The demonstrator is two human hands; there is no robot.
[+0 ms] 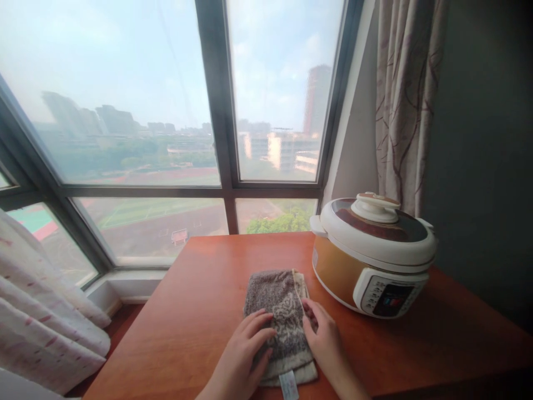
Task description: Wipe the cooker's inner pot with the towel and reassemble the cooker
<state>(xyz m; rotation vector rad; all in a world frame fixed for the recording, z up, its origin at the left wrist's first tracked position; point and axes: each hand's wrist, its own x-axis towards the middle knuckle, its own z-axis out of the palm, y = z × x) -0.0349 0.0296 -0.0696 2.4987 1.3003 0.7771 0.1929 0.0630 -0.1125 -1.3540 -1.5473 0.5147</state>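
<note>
A folded grey towel (273, 294) with a pale curling pattern lies on the wooden table. Its layers and light border show along the right and near edges, and a white label (288, 384) sticks out at the near end. Across the towel's left side rests my left hand (249, 350), fingers apart and fingertips touching the cloth. At the right edge, my right hand (322, 333) has its thumb and forefinger closed around the towel's border. The other right fingers are curled and partly hidden.
An electric cooker (370, 261) with white lid rim and front control panel stands to the right of the towel. The wooden table (175, 322) reaches toward large windows. Curtains (45, 328) hang at the left and right.
</note>
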